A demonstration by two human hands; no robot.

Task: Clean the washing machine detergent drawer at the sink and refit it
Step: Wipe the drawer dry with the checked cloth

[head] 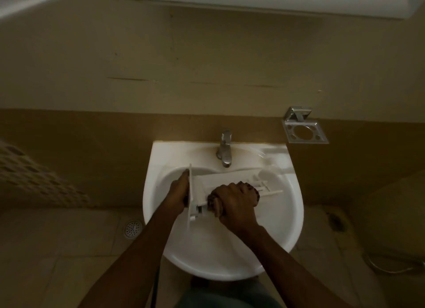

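The white detergent drawer (226, 177) lies across the basin of the white sink (285, 206), its flat front panel to the left and standing on edge. My left hand (178, 191) grips that front panel from the left side. My right hand (235, 203) is curled round a dark patterned cloth (212, 200) and presses it against the near side of the drawer. The cloth hides part of the drawer's compartments.
A chrome tap (224, 148) stands at the back of the sink, no water visibly running. A metal holder (303, 131) is fixed to the wall at the right. A floor drain (133, 228) lies at the left, a hose (395, 269) at the lower right.
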